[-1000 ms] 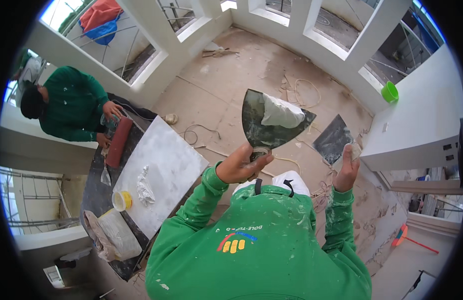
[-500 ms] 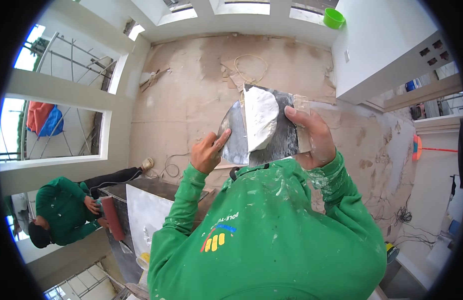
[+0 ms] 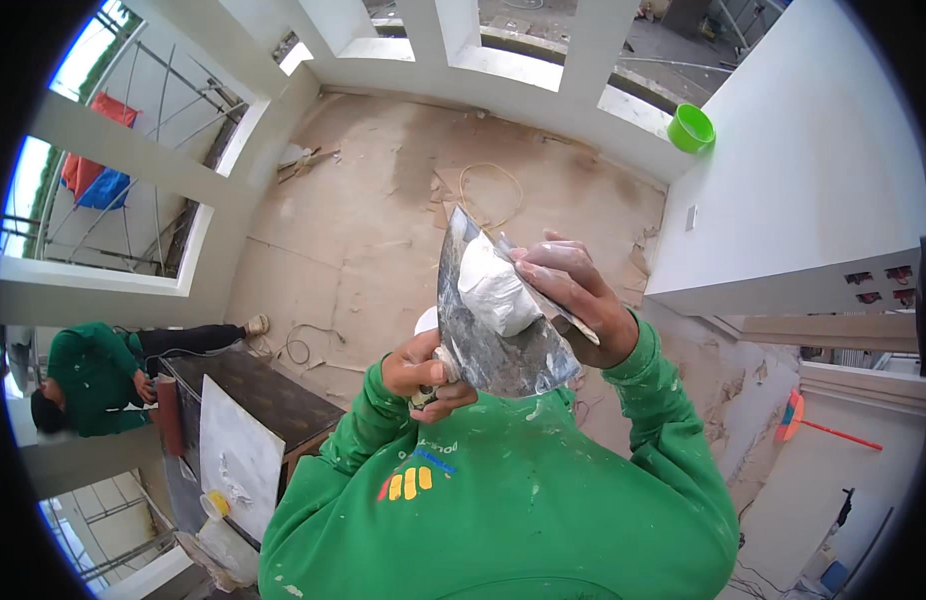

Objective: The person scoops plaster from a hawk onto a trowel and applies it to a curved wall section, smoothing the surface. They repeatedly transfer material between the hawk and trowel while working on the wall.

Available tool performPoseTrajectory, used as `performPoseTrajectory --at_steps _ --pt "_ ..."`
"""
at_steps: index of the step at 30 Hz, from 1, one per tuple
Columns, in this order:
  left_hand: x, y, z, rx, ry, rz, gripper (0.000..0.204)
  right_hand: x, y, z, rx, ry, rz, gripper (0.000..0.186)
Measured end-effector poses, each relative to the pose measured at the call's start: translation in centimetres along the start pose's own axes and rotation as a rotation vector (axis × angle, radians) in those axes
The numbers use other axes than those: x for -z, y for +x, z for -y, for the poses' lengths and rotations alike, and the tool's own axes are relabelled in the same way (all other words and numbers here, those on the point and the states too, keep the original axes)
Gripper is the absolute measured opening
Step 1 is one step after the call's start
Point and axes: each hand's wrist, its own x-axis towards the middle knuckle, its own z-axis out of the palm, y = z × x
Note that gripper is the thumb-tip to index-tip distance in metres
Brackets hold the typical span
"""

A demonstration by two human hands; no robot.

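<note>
Head: left hand (image 3: 423, 374) grips putty knife (image 3: 513, 362), right hand (image 3: 583, 300) pinches scraper (image 3: 562, 320); likely working white putty (image 3: 497, 290); next calls for steady angle.

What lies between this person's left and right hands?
In the head view, between the left hand and right hand: a wide grey blade bearing a white lump, plus a thin plate.

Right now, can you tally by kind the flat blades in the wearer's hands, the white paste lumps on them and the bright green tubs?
Flat blades: 2 (wide blade in the left hand, second blade, mostly hidden, in the right hand)
White paste lump: 1
Bright green tub: 1
Total: 4
</note>
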Motion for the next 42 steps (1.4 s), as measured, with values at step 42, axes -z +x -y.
performPoseTrajectory --at_steps 42 --pt "37.4 1.1 -52.3 -0.413 -0.243 -0.187 0.048 -21.4 57.3 -42.7 0.380 0.627 -0.167 0.043"
